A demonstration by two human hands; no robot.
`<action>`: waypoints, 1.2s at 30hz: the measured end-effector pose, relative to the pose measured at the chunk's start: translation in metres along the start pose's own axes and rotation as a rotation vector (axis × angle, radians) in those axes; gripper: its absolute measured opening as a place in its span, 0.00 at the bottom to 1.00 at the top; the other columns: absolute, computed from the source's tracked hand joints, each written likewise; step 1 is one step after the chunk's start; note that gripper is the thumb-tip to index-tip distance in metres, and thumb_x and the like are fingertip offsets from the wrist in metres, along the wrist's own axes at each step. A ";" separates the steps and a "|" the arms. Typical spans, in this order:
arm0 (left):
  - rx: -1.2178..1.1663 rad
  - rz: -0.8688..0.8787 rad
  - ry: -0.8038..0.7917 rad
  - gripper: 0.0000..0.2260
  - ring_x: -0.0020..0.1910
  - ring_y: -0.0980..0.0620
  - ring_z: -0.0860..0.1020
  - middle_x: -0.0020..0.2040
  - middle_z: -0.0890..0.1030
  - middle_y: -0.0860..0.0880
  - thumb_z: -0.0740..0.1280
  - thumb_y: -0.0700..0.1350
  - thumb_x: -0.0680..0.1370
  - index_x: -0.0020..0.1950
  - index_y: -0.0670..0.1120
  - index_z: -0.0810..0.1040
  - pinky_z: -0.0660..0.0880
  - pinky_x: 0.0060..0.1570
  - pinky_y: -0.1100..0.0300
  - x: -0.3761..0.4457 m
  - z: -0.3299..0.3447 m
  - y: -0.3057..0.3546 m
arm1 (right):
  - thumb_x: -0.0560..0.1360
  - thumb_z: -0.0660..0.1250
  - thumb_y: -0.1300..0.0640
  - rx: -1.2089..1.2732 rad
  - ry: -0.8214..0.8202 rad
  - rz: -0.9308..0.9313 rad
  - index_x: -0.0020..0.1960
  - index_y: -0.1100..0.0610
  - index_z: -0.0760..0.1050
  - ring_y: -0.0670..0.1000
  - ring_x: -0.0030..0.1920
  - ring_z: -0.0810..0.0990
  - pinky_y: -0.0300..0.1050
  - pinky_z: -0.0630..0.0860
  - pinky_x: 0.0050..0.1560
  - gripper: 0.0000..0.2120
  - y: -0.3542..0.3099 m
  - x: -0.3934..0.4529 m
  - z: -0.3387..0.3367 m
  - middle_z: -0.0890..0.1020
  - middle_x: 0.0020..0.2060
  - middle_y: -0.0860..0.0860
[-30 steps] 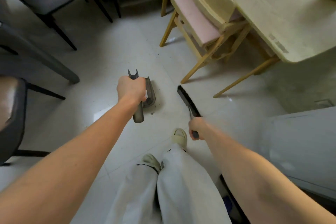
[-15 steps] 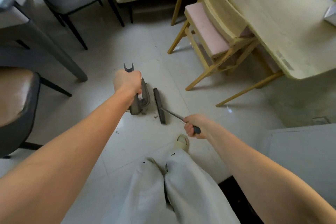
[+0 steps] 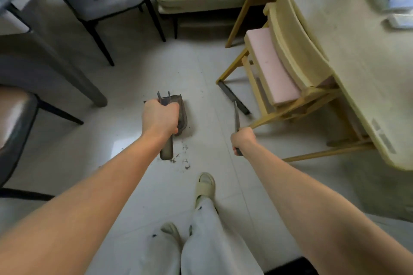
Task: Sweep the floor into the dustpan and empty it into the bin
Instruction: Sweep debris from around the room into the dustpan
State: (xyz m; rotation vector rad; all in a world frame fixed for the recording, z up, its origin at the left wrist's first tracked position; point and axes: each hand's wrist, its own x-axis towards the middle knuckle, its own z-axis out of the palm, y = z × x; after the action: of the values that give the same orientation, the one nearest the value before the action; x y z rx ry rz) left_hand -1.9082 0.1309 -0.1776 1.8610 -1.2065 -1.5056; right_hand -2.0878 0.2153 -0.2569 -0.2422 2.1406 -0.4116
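While I look down through the head camera, my left hand (image 3: 159, 116) has its fingers (image 3: 173, 108) wrapped tight round the handle of the dustpan (image 3: 182, 114), which rests on the pale tiled floor (image 3: 138, 78) straight ahead of me. A scatter of dark dirt (image 3: 184, 159) lies on the tiles just beside the pan's near end. My right hand (image 3: 242, 139) is curled closed round the thin handle of the brush (image 3: 233, 97), whose dark head sits on the floor well to the right of the dustpan, at the foot of the wooden chair (image 3: 283, 60) with its pink seat pad. That chair is tucked under the cream counter (image 3: 357, 69) at right. My slipper (image 3: 205, 185) stands near the dirt.
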 end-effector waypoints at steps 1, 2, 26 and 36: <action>0.010 -0.002 0.001 0.06 0.24 0.49 0.66 0.32 0.68 0.46 0.60 0.36 0.77 0.40 0.43 0.69 0.63 0.21 0.64 0.006 0.007 0.002 | 0.78 0.58 0.67 -0.020 0.001 -0.001 0.63 0.66 0.70 0.53 0.31 0.71 0.44 0.69 0.28 0.14 -0.009 0.014 -0.004 0.75 0.38 0.58; 0.010 -0.005 0.008 0.04 0.26 0.49 0.66 0.33 0.68 0.46 0.60 0.37 0.77 0.43 0.43 0.70 0.64 0.21 0.64 0.014 0.018 0.005 | 0.78 0.58 0.67 -0.051 -0.020 -0.003 0.63 0.67 0.70 0.53 0.32 0.72 0.43 0.70 0.29 0.14 -0.020 0.031 -0.010 0.74 0.38 0.57; 0.045 -0.008 0.119 0.01 0.26 0.50 0.67 0.33 0.70 0.49 0.62 0.40 0.78 0.48 0.43 0.71 0.65 0.22 0.63 0.113 0.097 0.111 | 0.78 0.55 0.69 -0.409 -0.266 0.034 0.46 0.62 0.72 0.50 0.25 0.63 0.42 0.61 0.26 0.08 -0.069 0.083 -0.084 0.70 0.28 0.56; -0.023 -0.044 0.194 0.05 0.24 0.51 0.66 0.31 0.67 0.48 0.61 0.37 0.77 0.42 0.45 0.69 0.62 0.18 0.68 0.119 0.058 0.100 | 0.79 0.60 0.62 -0.904 -0.285 -0.248 0.42 0.59 0.77 0.50 0.39 0.78 0.41 0.73 0.42 0.09 -0.146 0.115 -0.046 0.80 0.45 0.55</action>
State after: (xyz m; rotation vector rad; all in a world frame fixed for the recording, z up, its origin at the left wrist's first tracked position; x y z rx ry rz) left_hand -1.9947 -0.0106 -0.1808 1.9786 -1.0613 -1.3192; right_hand -2.1879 0.0520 -0.2649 -1.0122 1.8826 0.4652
